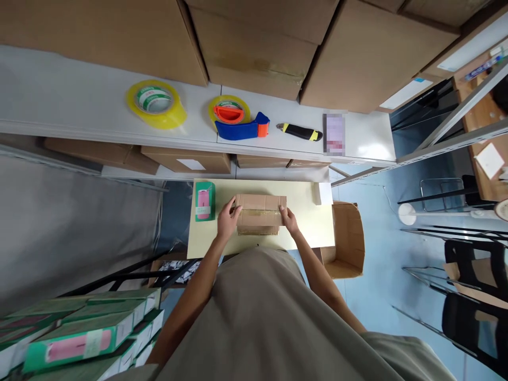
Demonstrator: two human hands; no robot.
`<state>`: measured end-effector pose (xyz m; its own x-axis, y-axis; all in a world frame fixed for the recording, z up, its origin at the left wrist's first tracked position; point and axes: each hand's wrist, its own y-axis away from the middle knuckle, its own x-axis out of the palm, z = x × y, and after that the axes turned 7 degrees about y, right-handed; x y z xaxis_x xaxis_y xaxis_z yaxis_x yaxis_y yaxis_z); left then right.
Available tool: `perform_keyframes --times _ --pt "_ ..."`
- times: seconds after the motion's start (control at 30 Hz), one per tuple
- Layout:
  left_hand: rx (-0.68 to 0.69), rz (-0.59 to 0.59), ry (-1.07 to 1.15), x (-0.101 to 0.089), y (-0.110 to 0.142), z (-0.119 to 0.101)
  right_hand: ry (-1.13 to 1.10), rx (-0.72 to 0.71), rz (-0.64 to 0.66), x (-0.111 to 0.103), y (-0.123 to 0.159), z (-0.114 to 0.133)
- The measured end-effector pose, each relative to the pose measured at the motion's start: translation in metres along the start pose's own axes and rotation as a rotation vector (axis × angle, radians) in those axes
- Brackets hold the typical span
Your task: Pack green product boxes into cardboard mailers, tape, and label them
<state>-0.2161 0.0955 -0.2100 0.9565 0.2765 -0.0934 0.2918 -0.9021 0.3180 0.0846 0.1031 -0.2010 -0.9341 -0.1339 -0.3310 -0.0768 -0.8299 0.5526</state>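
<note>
A small brown cardboard box (260,211) with a strip of clear tape across its top lies on a pale yellow table (305,222). My left hand (227,219) grips the box's left end, fingers curled over the edge. At the right end my right hand (288,218) holds the box the same way. A green carton with a pink picture (205,201) lies flat on the table just left of my left hand.
On the white shelf (59,100) above lie a yellow tape roll (156,103), a blue-and-orange tape dispenser (238,120), a black-and-yellow utility knife (299,132) and large cardboard boxes. An open carton (347,241) stands right of the table. Several green cartons (79,333) are stacked at lower left.
</note>
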Motion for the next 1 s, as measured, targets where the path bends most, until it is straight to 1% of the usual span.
perform_keyframes --times 0.07,0.17,0.3,0.4,0.47,0.5,0.53,0.6,0.63,0.7,0.77,0.83,0.87,0.9,0.93,1.0 --pt "0.05 -0.002 -0.049 0.003 0.0 -0.005 0.02 -0.01 -0.047 0.003 -0.004 0.005" --pt "0.035 0.025 -0.077 0.003 -0.003 -0.013 0.082 -0.032 -0.1 0.003 -0.006 0.01" --pt "-0.003 0.066 -0.073 -0.006 0.006 -0.017 0.228 -0.098 -0.108 0.002 0.002 0.008" --pt "-0.004 0.063 -0.086 -0.011 0.015 -0.02 0.3 -0.09 -0.113 0.002 0.009 0.01" --pt "0.043 0.045 -0.113 -0.013 0.017 -0.029 0.33 -0.107 -0.124 0.001 0.012 0.017" --pt "0.09 0.029 -0.131 -0.014 0.016 -0.039 0.356 -0.14 -0.146 0.0 0.013 0.022" --pt "0.154 0.009 -0.151 -0.016 0.012 -0.051 0.389 -0.188 -0.182 -0.001 0.014 0.029" --pt "0.322 -0.032 -0.211 -0.02 0.001 -0.089 0.465 -0.312 -0.284 -0.004 0.015 0.046" --pt "0.417 -0.057 -0.241 -0.022 -0.007 -0.113 0.502 -0.376 -0.334 -0.005 0.017 0.057" --pt "0.585 -0.099 -0.346 -0.024 -0.026 -0.169 0.553 -0.488 -0.407 -0.007 0.02 0.08" --pt "0.693 -0.079 -0.485 -0.023 -0.048 -0.224 0.583 -0.589 -0.431 -0.006 0.024 0.106" --pt "0.729 -0.011 -0.622 -0.015 -0.069 -0.27 0.576 -0.677 -0.417 -0.002 0.031 0.132" --pt "0.733 0.031 -0.682 -0.009 -0.079 -0.286 0.558 -0.712 -0.399 0.001 0.035 0.144" --pt "0.732 0.074 -0.738 -0.003 -0.088 -0.298 0.534 -0.739 -0.377 0.005 0.039 0.154" --pt "0.727 0.114 -0.787 0.003 -0.096 -0.305 0.508 -0.759 -0.352 0.009 0.043 0.163" --pt "0.702 0.177 -0.87 0.015 -0.11 -0.31 0.462 -0.777 -0.303 0.017 0.051 0.178"
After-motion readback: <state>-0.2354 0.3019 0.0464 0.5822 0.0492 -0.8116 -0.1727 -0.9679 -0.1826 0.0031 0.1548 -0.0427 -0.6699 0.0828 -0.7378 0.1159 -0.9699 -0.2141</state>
